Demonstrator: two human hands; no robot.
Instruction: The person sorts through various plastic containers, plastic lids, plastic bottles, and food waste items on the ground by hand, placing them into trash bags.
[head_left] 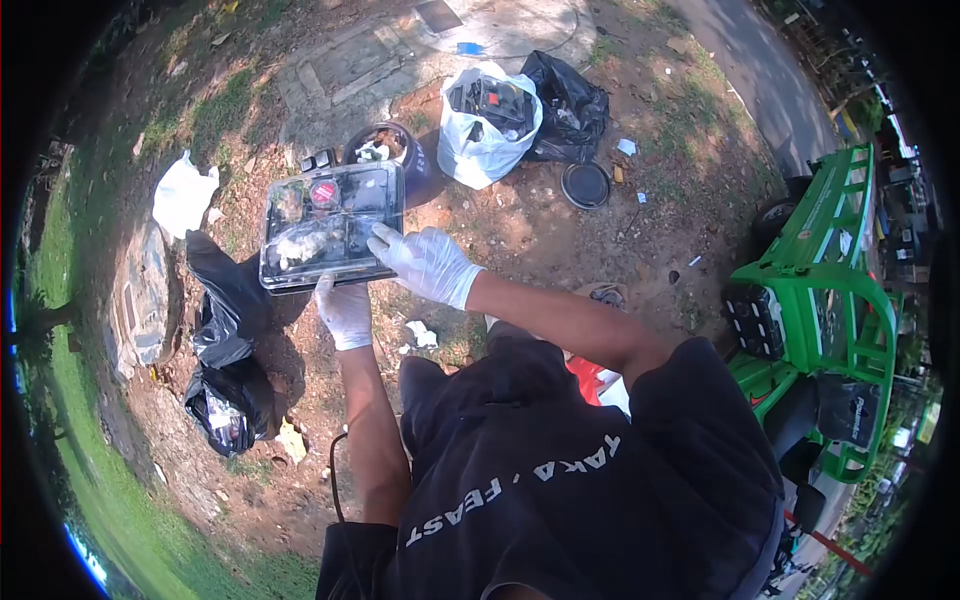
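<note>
A black food tray with a clear lid (pixel 335 222) is held up in front of me, with white food and a red round sticker showing through the lid. My left hand (pixel 345 312), in a white glove, grips its near edge from below. On the tray's right side, my gloved right hand (pixel 425 262) holds the near corner, its fingers over the lid. Just beyond the tray, partly hidden by it, stands a dark bucket (pixel 425 170) with food waste inside.
White bag (pixel 480 155) of black containers and a black bag (pixel 568 110) stand beyond. A round black lid (pixel 585 186) lies nearby. More black bags (pixel 225 310) and a white bag (pixel 184 195) are left. A green cart (pixel 820 290) stands right.
</note>
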